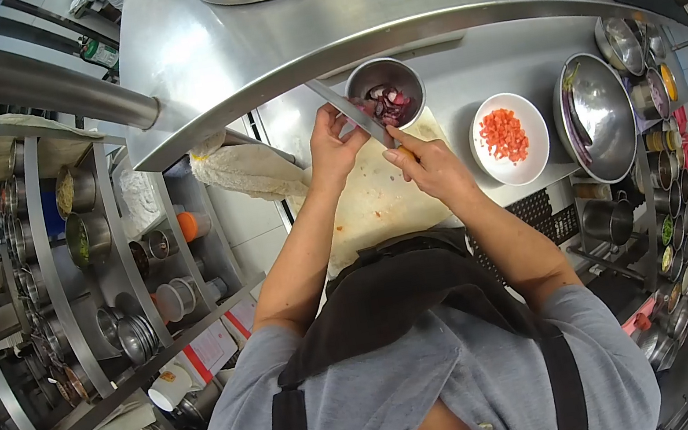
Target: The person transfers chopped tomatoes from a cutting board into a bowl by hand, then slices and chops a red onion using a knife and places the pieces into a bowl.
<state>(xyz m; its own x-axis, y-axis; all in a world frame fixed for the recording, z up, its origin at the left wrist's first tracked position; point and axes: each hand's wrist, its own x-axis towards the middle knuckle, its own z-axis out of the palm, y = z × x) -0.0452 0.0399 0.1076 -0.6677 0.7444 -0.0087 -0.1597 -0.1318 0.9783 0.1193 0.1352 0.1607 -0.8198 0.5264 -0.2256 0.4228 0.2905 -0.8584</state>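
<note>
My right hand [429,168] grips the orange handle of a knife [354,114], whose blade slants up and to the left across the cutting board. My left hand [333,143] is at the blade with its fingers curled. Part of those fingers is hidden, and what they hold I cannot make out. Just beyond the blade stands a metal bowl [416,84] with cut red onion [389,105] inside, some pink pieces close to the blade. Beneath both hands lies a pale cutting board [361,212] with small scraps on it.
A white bowl [487,171] of diced tomato [505,136] stands to the right. Beyond it is a large steel bowl [611,126] with long purple vegetables. A raised steel shelf [419,3] crosses in front. Left are a cloth [244,169] and racks [58,293] of containers.
</note>
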